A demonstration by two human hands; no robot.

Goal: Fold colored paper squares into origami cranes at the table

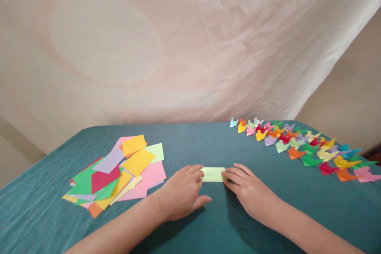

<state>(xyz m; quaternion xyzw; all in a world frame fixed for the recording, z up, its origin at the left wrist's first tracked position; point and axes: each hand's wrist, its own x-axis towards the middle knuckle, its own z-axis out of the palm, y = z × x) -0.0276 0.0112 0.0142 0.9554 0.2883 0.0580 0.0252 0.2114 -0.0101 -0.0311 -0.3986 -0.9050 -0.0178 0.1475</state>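
Observation:
A pale green strip of origami paper (pixel 213 174), apparently folded into a rectangle, lies flat between my hands near the middle of the table. My left hand (pixel 184 192) has its curled fingertips on the paper's left end, with the thumb stretched apart below. At the right end, the fingers of my right hand (pixel 245 184) press close together on the paper; its thumb is largely hidden.
A loose pile of coloured paper sheets (pixel 138 161) lies to the left. Several small folded paper birds (pixel 296 152) stand in slanting rows along the right. A teal cloth (pixel 190 143) covers the table, with a pale hanging sheet (pixel 184 47) behind.

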